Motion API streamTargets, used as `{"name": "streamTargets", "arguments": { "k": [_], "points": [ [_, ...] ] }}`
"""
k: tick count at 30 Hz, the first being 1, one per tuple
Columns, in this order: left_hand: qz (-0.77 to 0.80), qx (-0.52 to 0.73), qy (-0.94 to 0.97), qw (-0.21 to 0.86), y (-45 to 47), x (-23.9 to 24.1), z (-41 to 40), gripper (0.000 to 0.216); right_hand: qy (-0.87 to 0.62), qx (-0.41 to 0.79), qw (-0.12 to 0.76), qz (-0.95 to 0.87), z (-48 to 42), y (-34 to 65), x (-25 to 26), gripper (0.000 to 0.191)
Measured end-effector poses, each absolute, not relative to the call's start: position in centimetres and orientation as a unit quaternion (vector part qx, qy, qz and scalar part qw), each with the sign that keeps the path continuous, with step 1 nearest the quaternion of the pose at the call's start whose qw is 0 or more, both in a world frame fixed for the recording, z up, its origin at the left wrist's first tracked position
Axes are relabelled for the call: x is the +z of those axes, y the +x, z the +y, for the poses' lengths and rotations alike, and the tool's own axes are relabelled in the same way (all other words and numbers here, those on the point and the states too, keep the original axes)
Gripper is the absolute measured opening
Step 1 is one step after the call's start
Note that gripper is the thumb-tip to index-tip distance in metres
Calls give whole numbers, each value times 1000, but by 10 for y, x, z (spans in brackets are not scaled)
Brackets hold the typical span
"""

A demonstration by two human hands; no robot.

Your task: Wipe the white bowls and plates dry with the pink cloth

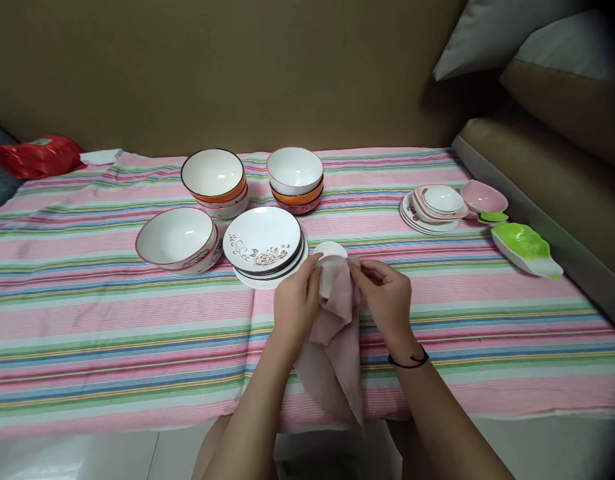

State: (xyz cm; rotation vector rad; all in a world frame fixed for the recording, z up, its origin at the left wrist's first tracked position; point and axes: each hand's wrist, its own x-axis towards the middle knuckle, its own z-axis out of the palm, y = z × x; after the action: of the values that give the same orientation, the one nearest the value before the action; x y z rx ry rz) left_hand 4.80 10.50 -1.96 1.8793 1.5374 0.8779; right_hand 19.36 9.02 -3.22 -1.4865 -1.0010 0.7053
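Observation:
My left hand (pixel 295 303) grips a small white dish (pixel 330 261), held tilted above the striped cloth. My right hand (pixel 385 297) presses a pale pink rag (pixel 335 347) against that dish; the rag hangs down between my forearms. A black band circles my right wrist. Just beyond my hands sits a stack of white plates with a floral print (pixel 263 247). To its left stands a stack of red-rimmed white bowls (pixel 178 239).
Two bowl stacks (pixel 215 180) (pixel 295 179) stand at the back. At right are small dishes stacked on plates (pixel 435 207), a pink dish (pixel 483 197) and a green leaf dish (pixel 525 248). A red bag (pixel 37 155) lies far left, cushions (pixel 552 87) right.

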Motion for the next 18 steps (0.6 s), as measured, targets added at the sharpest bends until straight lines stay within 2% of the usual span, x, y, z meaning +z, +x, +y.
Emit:
{"name": "streamTargets", "arguments": {
  "k": [6,14,18],
  "points": [
    [555,307,724,270,46,-21,105,34,-627,291,599,-403,89,196,-32,30],
    [543,278,739,287,50,-23,104,36,-537,317,569,-536,93,191,-33,24],
    [547,282,738,276,48,-23,105,36,-567,304,555,-528,94,193,-39,28]
  ]
}}
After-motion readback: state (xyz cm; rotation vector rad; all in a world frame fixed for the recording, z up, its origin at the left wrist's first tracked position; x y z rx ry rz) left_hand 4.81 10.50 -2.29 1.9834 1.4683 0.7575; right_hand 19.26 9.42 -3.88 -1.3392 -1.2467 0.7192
